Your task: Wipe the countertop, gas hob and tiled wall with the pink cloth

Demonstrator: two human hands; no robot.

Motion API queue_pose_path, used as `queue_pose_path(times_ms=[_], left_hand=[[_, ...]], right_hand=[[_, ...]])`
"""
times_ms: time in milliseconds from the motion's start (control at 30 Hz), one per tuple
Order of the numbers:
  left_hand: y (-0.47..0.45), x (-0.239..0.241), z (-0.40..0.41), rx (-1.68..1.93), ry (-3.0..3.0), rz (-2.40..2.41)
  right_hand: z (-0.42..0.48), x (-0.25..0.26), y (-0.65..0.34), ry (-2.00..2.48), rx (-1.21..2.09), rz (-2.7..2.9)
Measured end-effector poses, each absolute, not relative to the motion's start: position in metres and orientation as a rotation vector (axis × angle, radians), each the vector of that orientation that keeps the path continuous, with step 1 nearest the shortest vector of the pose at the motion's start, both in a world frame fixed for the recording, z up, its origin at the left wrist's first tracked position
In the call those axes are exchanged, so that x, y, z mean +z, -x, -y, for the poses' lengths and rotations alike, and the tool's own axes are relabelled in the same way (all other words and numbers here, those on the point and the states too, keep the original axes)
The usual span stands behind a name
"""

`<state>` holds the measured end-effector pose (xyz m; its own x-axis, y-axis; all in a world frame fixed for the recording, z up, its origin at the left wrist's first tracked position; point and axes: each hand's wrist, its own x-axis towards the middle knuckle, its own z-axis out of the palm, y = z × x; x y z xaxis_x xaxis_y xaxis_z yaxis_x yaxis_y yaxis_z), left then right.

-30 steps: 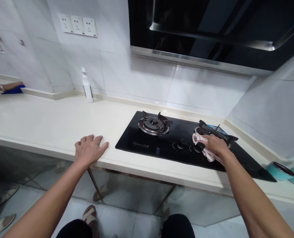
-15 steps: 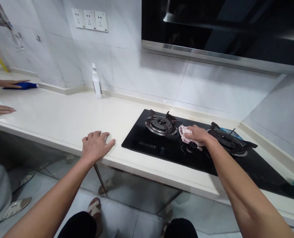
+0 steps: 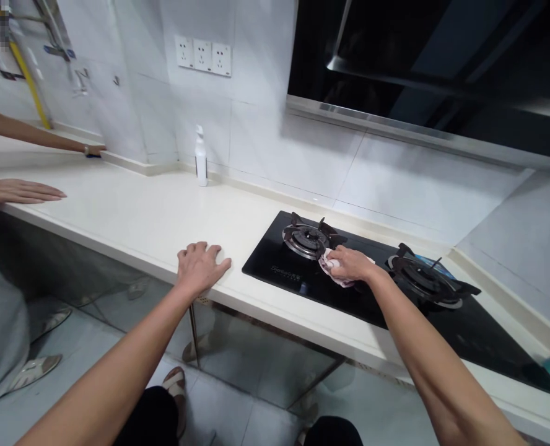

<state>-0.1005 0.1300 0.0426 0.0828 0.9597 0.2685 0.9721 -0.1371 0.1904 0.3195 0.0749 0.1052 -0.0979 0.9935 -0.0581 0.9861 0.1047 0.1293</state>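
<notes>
One left hand [image 3: 199,267]: fingers spread wide, empty, resting on the white counter [image 3: 135,207].
Right hand [image 3: 352,264]: fingers bent, gripping the pink cloth [image 3: 329,262].
Cloth: on the black stove [image 3: 266,257], right beside the left burner [image 3: 307,238].

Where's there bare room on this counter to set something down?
The widest bare patch of counter lies between the co-worker's nearer hand, the spray bottle and your left hand. A narrow strip runs behind the hob. The hob's middle is crowded: your right hand holds a cloth by the left burner.
</notes>
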Motion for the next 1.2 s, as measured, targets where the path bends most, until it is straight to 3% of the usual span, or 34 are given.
queue_pose_path(times_ms=[367, 600, 900, 1200], left_hand=[[0.101, 0.043, -0.126, -0.555, 2.296, 2.024], [0.103, 0.044, -0.127, -0.523, 2.29, 2.045], [0.105, 0.044, -0.129, -0.53, 2.292, 2.054], [0.106, 0.042, -0.132, -0.523, 2.289, 2.069]], right_hand=[[-0.033, 0.091, -0.255, -1.855, 0.211, -2.543], [-0.006, 0.065, -0.224, -2.004, 0.228, -2.816], [0.062, 0.045, -0.285, -2.16, 0.178, -2.953], [0.134, 0.022, -0.397, -2.697, 0.214, -2.479]])
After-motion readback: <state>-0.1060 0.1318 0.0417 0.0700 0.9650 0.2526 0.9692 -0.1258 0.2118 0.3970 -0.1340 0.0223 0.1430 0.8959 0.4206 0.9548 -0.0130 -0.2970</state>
